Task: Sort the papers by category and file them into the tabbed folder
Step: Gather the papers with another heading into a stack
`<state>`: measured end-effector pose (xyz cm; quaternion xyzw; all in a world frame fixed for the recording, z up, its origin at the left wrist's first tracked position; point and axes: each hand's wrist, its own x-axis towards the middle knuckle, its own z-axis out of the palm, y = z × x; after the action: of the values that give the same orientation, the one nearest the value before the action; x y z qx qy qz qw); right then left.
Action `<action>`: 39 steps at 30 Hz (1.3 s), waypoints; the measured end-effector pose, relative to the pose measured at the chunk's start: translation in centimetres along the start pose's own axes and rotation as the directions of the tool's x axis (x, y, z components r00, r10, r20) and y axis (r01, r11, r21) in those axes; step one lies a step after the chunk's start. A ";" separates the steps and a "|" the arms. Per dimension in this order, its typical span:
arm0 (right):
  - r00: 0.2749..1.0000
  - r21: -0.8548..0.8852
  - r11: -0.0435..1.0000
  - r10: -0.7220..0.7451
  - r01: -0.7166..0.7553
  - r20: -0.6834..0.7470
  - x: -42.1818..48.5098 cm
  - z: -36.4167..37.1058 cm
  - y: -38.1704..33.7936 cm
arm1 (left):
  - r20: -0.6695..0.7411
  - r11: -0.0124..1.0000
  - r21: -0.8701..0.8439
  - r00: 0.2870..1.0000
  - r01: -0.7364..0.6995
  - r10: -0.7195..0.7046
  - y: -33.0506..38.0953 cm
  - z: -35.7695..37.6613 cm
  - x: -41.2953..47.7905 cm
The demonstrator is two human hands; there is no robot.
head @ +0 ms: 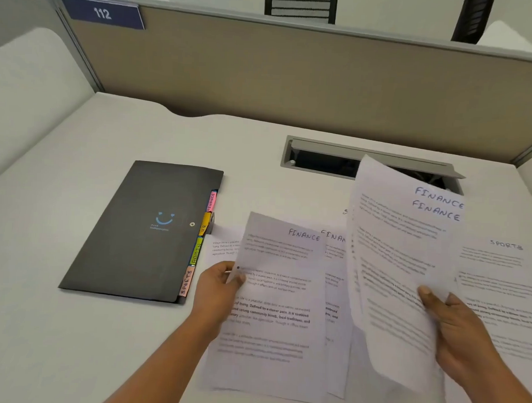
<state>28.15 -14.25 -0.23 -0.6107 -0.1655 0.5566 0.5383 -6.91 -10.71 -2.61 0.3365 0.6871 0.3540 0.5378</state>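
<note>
- Firstly, the left hand [218, 285] pinches the left edge of a printed sheet headed FINANCE [276, 316], thumb on top and fingers underneath. Whether its lower end rests on the papers below cannot be told.
- The right hand [462, 334] grips a lifted pair of sheets [401, 266] near the lower right edge, thumb on the front. The pair tilts up off the desk, and two handwritten FINANCE headings sit one above the other at its top right corner.
- Between the hands a further sheet [334, 282] lies flat, its heading cut off at "FINA" by the lifted pair.
- Beyond the right hand, partly under it, a sheet headed SPORTS [497, 284] lies on the desk.
- A corner of one more sheet [224, 245] shows above the left hand, reaching almost to the folder's tabs.
- The tabbed folder [143, 233], black with a small blue smile mark, lies closed to the left of the left hand, near it but apart. Its coloured tabs [200, 244] run down the right edge and read FINANCE, HR, ADMIN and SPORTS.
- Everything rests on a white desk [57, 344], which has a grey cable slot [320, 161] behind the lifted pair.
- A beige partition [293, 81] closes the far side and carries a blue plate marked 112 [102, 13]; dark chair backs [300, 6] show beyond it.
</note>
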 end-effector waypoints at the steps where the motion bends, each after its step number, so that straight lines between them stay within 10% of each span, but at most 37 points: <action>1: 1.000 0.003 1.000 -0.005 0.005 0.028 -0.3 0.4 -0.1 | 0.017 1.000 0.008 1.000 -0.021 0.021 0.2 0.0 -0.2; 11: 0.975 -0.089 0.996 0.044 -0.025 0.219 -2.2 5.5 1.2 | 0.226 0.954 -0.297 0.968 -0.039 0.110 4.6 2.8 -3.7; 17: 0.978 -0.356 0.934 0.078 -0.004 0.194 -2.1 3.9 1.3 | 0.402 0.976 -0.214 0.907 -0.037 0.123 5.3 3.7 -3.1; 20: 0.998 -0.313 0.950 0.033 -0.014 0.056 -1.8 1.7 1.0 | 0.266 0.987 0.022 0.953 -0.159 0.147 4.7 4.1 -1.0; 24: 0.997 -0.218 0.975 0.035 -0.048 -0.065 -1.6 -0.9 0.5 | 0.143 0.777 0.527 0.937 -0.345 0.319 4.5 4.7 3.1; 34: 0.997 -0.102 0.995 0.000 -0.008 -0.082 -2.0 -2.9 0.2 | 0.341 0.227 0.898 0.922 -0.378 0.186 6.8 8.2 10.9; 39: 0.996 -0.086 0.996 0.025 -0.032 -0.081 -2.2 -3.3 0.5 | 0.354 0.221 0.890 0.911 -0.398 0.211 5.4 8.2 11.9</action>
<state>30.05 -17.76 -0.26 -0.6576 -0.1592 0.5317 0.5094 -0.81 3.21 -5.39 0.7427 0.6357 -0.0531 0.2033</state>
